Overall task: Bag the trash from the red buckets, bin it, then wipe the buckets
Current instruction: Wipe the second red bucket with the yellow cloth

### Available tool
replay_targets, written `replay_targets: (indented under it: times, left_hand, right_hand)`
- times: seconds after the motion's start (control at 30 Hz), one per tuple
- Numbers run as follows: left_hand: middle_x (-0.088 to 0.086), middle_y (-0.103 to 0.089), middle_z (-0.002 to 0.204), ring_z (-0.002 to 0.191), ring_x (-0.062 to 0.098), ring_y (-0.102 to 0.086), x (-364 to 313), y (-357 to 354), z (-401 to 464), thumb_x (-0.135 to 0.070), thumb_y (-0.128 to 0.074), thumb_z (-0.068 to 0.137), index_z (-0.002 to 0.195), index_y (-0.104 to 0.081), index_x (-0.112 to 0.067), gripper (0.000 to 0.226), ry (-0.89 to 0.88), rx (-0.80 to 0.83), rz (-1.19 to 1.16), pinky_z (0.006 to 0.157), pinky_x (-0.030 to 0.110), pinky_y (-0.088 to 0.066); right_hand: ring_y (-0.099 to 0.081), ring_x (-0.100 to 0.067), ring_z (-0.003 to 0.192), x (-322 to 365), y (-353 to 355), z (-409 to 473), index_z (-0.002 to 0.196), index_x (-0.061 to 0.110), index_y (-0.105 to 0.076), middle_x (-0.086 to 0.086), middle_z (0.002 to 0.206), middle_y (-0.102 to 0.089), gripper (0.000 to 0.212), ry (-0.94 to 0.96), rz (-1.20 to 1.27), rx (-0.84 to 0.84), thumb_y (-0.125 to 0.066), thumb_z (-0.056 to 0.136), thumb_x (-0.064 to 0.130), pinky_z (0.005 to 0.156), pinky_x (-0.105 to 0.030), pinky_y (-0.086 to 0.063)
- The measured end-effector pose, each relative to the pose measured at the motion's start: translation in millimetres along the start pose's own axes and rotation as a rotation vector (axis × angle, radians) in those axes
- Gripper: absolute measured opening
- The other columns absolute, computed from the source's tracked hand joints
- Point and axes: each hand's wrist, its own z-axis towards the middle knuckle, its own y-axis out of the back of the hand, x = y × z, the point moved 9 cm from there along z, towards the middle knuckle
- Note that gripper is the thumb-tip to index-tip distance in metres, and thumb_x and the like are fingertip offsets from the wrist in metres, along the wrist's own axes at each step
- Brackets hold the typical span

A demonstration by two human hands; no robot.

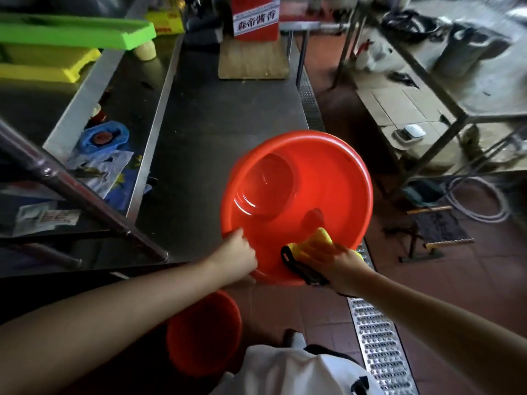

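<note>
red bucket (pixel 328 178) tilted, rim gripped by left hand (pixel 238 252) | yellow cloth (pixel 318 242) grasped by right hand (pixel 339 263), pressed inside near rim | second red bucket (pixel 204 332) on floor

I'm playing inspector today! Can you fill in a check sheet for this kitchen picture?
Surface: dark steel counter, bare beside the bucket.
Job's things: tilted red bucket, empty inside; yellow cloth against its inner wall; second red bucket on the floor.
Clutter: blue bag, wrappers, green tray, yellow tray.
Hands: left hand grips the rim; right hand holds the cloth.
Cables: grey hose coiled on the floor.
Surroundings: metal floor drain, red tiles.
</note>
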Motion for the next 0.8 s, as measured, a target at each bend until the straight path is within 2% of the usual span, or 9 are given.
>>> replay_targets:
  times: [0.1, 0.17, 0.23, 0.3, 0.37, 0.5, 0.6, 0.7, 0.8]
  left_hand:
    - [0.013, -0.066, 0.119, 0.119, 0.041, -0.053, 12.4, 1.3, 1.1, -0.045, -0.054, 0.094, 0.121, -0.065, -0.013, 0.044, 0.089, 0.048, 0.053, 0.112, 0.064, -0.014]
    - [0.027, -0.045, 0.143, 0.133, 0.053, -0.035, 3.5, 4.1, 10.8, -0.039, -0.044, 0.1, 0.143, -0.042, -0.005, 0.055, 0.14, 0.066, 0.033, 0.11, 0.072, -0.009]
    - [0.031, -0.028, 0.151, 0.136, 0.055, -0.027, -13.6, 4.3, 20.5, -0.048, -0.04, 0.1, 0.15, -0.024, 0.0, 0.071, 0.154, 0.082, -0.06, 0.109, 0.072, -0.013]
    - [0.031, -0.037, 0.146, 0.133, 0.052, -0.035, -27.5, 1.1, 28.7, -0.062, -0.044, 0.093, 0.147, -0.029, 0.001, 0.084, 0.19, 0.08, -0.179, 0.108, 0.067, -0.023]
    - [0.028, -0.053, 0.131, 0.12, 0.046, -0.049, -32.9, -1.0, 31.2, -0.063, -0.047, 0.091, 0.137, -0.045, 0.0, 0.079, 0.232, 0.04, -0.226, 0.103, 0.063, -0.032]
    - [0.022, -0.07, 0.099, 0.09, 0.041, -0.066, -36.4, -3.5, 24.4, -0.07, -0.058, 0.077, 0.106, -0.071, -0.004, 0.073, 0.197, 0.011, -0.146, 0.082, 0.051, -0.053]
    - [0.014, -0.072, 0.08, 0.072, 0.034, -0.067, -28.6, -4.7, 24.0, -0.069, -0.071, 0.064, 0.085, -0.077, -0.009, 0.064, 0.198, -0.074, -0.143, 0.069, 0.042, -0.056]
    - [0.014, -0.073, 0.082, 0.075, 0.03, -0.068, -35.1, -15.0, 27.4, -0.075, -0.063, 0.07, 0.087, -0.076, -0.008, 0.07, 0.176, -0.059, -0.151, 0.072, 0.04, -0.056]
    - [0.017, -0.072, 0.094, 0.085, 0.034, -0.068, -47.2, -20.2, 33.2, -0.065, -0.05, 0.083, 0.101, -0.073, -0.004, 0.067, 0.174, 0.049, -0.133, 0.078, 0.045, -0.055]
  right_hand:
    - [-0.069, -0.027, 0.11, 3.2, -0.6, 0.1, 0.133, 0.021, -0.066, -0.001, 0.126, -0.069, 0.069, -0.006, -0.033, -0.008, -0.085, 0.067, 0.03, 0.072, -0.038, -0.061]
    - [-0.065, -0.028, 0.117, 4.7, -7.7, 1.1, 0.138, 0.02, -0.061, -0.003, 0.131, -0.067, 0.069, -0.015, -0.027, 0.039, -0.082, 0.073, 0.031, 0.077, -0.04, -0.06]
    - [-0.06, -0.028, 0.125, 2.0, -13.3, 2.5, 0.143, 0.021, -0.055, -0.003, 0.137, -0.063, 0.069, -0.027, -0.017, 0.094, -0.076, 0.079, 0.034, 0.085, -0.041, -0.058]
    - [-0.055, -0.026, 0.132, -0.8, -17.4, 4.6, 0.148, 0.024, -0.049, -0.002, 0.143, -0.058, 0.07, -0.042, 0.008, 0.155, -0.072, 0.083, 0.037, 0.091, -0.041, -0.055]
    - [-0.049, -0.024, 0.137, -4.5, -25.3, 8.2, 0.153, 0.032, -0.038, 0.003, 0.151, -0.049, 0.074, -0.09, 0.071, 0.231, -0.067, 0.087, 0.05, 0.099, -0.04, -0.051]
    - [-0.051, -0.028, 0.13, -12.5, -47.6, 26.5, 0.151, 0.052, -0.024, 0.004, 0.156, -0.038, 0.061, -0.387, 0.333, 0.35, -0.035, 0.094, 0.072, 0.106, -0.04, -0.042]
    - [-0.051, -0.028, 0.131, 2.5, -59.0, 51.0, 0.149, 0.059, -0.019, 0.004, 0.157, -0.037, 0.058, -0.338, 0.327, 0.359, -0.029, 0.094, 0.073, 0.108, -0.042, -0.04]
    - [-0.035, -0.026, 0.143, -25.3, -65.8, 66.5, 0.148, 0.062, -0.017, 0.01, 0.159, -0.031, 0.06, -0.314, 0.326, 0.371, -0.037, 0.093, 0.072, 0.114, -0.042, -0.035]
    - [-0.026, -0.031, 0.142, -57.3, -81.2, 85.6, 0.153, 0.047, -0.022, 0.003, 0.154, -0.035, 0.063, -0.442, 0.195, 0.372, -0.044, 0.095, 0.061, 0.116, -0.047, -0.027]
